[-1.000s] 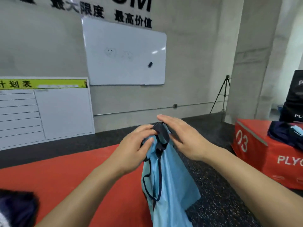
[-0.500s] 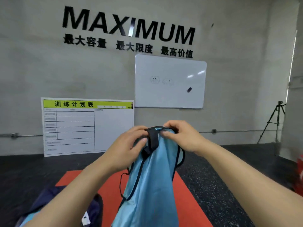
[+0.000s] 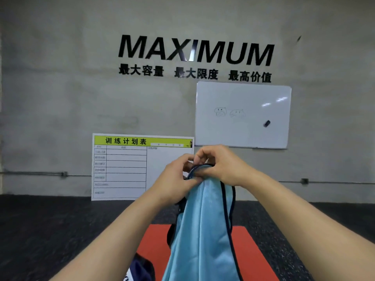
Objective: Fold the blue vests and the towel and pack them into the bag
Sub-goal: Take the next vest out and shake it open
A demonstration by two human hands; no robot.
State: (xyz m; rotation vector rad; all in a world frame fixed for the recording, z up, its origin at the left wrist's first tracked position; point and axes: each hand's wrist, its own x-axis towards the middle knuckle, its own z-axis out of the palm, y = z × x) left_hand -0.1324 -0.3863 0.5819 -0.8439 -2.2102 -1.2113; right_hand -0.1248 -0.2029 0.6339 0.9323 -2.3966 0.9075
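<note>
A light blue vest (image 3: 203, 230) with dark navy trim hangs in front of me, held up by its top edge. My left hand (image 3: 174, 179) pinches the vest's dark strap from the left. My right hand (image 3: 221, 165) grips the same top edge from the right, fingers curled over it. The two hands touch each other at the strap. A dark navy bag (image 3: 140, 268) peeks out at the bottom, left of the vest, mostly hidden by my left forearm. No towel is in view.
An orange mat (image 3: 255, 252) lies on the dark speckled floor (image 3: 50, 230) under the vest. A training-plan board (image 3: 121, 167) leans against the grey wall, and a whiteboard (image 3: 243, 114) hangs to its right.
My view has swung left and tilted up; the red box and tripod have left the frame. Both hands stay on the vest's top, with my right fingers now curled over the strap.
</note>
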